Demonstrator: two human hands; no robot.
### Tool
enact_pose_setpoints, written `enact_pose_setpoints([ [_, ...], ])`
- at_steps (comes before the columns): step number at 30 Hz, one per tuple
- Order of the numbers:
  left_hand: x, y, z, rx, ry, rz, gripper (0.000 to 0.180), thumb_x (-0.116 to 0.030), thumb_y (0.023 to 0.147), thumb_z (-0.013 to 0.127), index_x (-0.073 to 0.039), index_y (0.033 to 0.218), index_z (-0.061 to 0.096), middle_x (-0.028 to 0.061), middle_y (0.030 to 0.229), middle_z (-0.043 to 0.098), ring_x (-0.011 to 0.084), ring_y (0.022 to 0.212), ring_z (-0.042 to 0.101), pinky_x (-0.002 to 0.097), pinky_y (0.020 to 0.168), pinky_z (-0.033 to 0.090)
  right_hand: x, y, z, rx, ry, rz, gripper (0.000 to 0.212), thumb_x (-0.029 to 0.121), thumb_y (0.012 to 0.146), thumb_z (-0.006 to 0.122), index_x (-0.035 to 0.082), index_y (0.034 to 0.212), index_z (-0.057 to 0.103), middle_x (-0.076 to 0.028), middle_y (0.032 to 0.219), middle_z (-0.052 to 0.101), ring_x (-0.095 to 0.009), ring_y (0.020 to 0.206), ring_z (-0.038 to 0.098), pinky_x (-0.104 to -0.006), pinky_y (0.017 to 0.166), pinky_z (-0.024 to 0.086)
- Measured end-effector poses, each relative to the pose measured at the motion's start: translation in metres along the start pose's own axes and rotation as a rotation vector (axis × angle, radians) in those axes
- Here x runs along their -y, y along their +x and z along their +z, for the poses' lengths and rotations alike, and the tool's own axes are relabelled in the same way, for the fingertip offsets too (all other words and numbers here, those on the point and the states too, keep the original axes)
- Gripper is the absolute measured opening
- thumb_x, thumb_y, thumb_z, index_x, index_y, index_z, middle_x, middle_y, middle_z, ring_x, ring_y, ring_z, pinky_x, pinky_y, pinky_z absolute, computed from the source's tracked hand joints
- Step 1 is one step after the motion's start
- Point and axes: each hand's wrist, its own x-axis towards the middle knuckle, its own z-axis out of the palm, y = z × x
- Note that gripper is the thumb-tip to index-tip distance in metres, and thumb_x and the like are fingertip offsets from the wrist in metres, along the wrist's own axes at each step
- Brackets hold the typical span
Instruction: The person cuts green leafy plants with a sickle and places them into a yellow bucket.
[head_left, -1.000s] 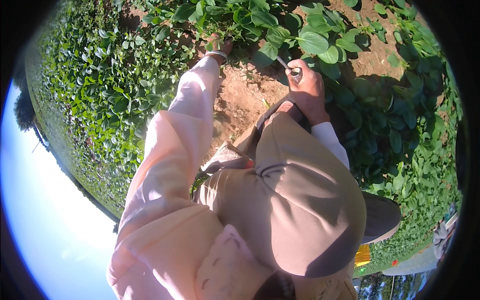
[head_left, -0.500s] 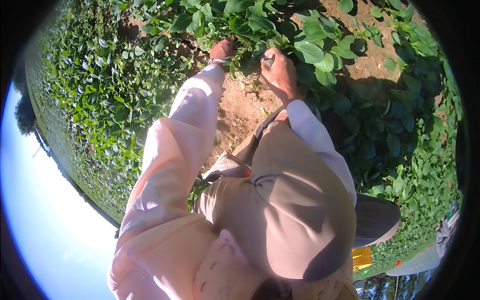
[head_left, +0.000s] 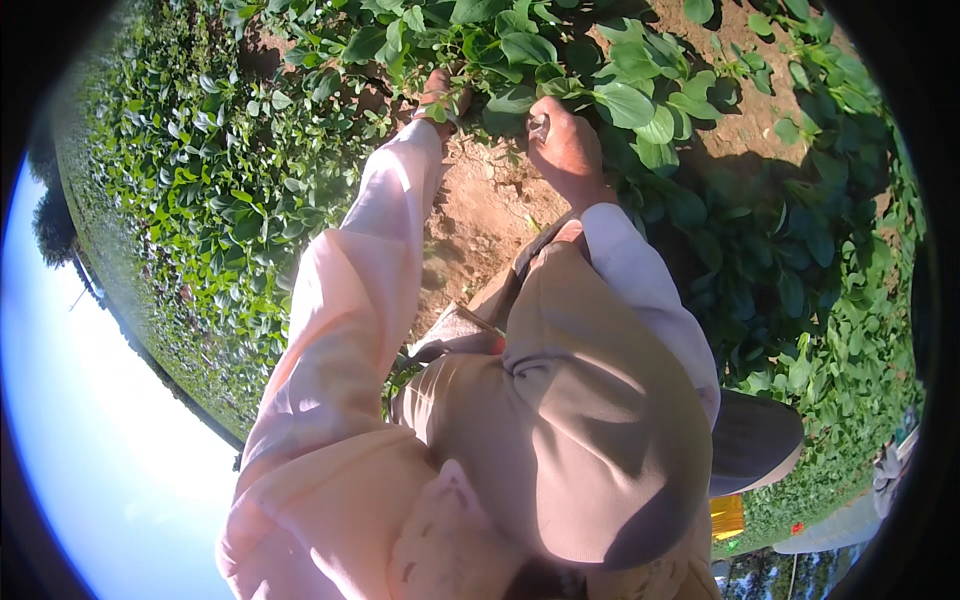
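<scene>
Worn on the person's head, the left fisheye camera looks steeply down past a pale pink sleeve (head_left: 350, 290) toward seven o'clock and tan trousers (head_left: 590, 400) toward five, both close. The leafy crop (head_left: 628, 102) lies farther off, arcing from ten through twelve to three. The tilted view catches sky (head_left: 110, 440) between eight and nine.

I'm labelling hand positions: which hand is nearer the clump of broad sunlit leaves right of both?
Right. The right hand is at the lower left of the clump; the left hand is farther left, beside small-leaved plants.
</scene>
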Motion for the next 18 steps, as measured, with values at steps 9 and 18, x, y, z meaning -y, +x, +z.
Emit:
enact_pose_setpoints([
  [9, -0.084, -0.036, -0.049, 0.024, 0.439, -0.508, 0.034, -0.022, 0.081, 0.065, -0.007, 0.111, 0.062, 0.0165, 0.097, 0.066, 0.0302, 0.091, 0.063, 0.0358, 0.083, 0.049, 0.014, -0.009, -0.05, 0.058, 0.016, -0.035, 0.018, 0.011, 0.076, 0.065, 0.008, 0.093, 0.059, -0.013, 0.079, 0.067, -0.032, 0.075, 0.065, -0.0395, 0.066, 0.051],
  [18, -0.084, -0.065, -0.054, -0.322, -0.856, -0.585, 0.022, -0.013, 0.081, 0.067, 0.0, 0.099, 0.066, 0.0085, 0.091, 0.068, 0.0185, 0.074, 0.064, 0.0303, 0.068, 0.052, 0.014, 0.017, -0.049, -0.114, 0.63, 0.429, 0.012, 0.01, 0.08, 0.066, 0.0, 0.086, 0.065, 0.0, 0.062, 0.057, -0.006, 0.056, 0.05, -0.0249, 0.055, 0.044],
])
